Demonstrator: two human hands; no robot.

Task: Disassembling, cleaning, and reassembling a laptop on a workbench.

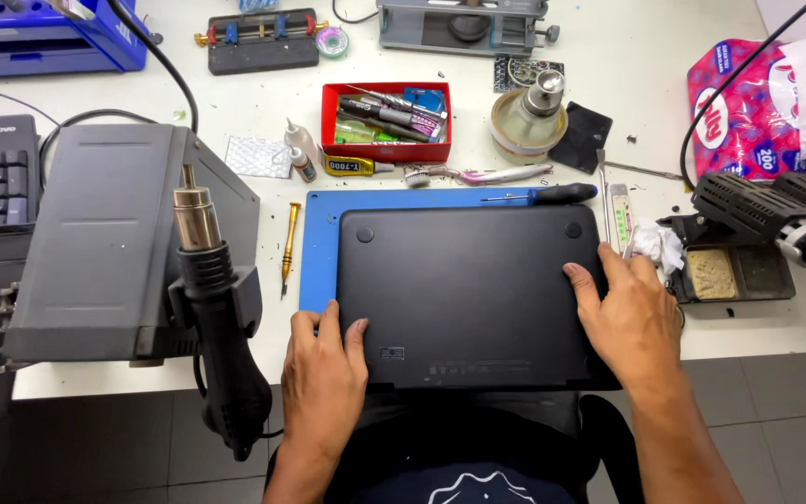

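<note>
Two hands were laid flat on a black laptop [468, 294], which was placed bottom-up on a blue mat [317, 252] at the near edge of the white table [664, 103]. The underside was turned up, presumably so the base cover could be reached; rubber feet were seen at the far corners. The near edge overhung the table slightly, toward the lap.

Left hand [324, 369] was rested on the near-left corner, fingers [331, 322] extended and close together, nothing gripped. Right hand [629, 313] was spread on the right edge, thumb set inward on the case, fingers wide, nothing held. The case looked braced from both sides, likely to keep it from sliding on the mat.

A black-handled screwdriver [552, 194] was left just beyond the far edge of the laptop, within reach. A yellow-handled driver [289, 238] was parked at the mat's left edge. A red tray [386, 121] of tools was kept further back, with a glue tube [352, 167] and a toothbrush [487, 174] in front of it.

A hot-air gun [212, 299] was holstered on its grey station [104, 238] at left, nozzle up, apart from the laptop. A soldering stand with sponge [729, 271] was set to the right, a crumpled tissue [657, 245] beside it.
</note>
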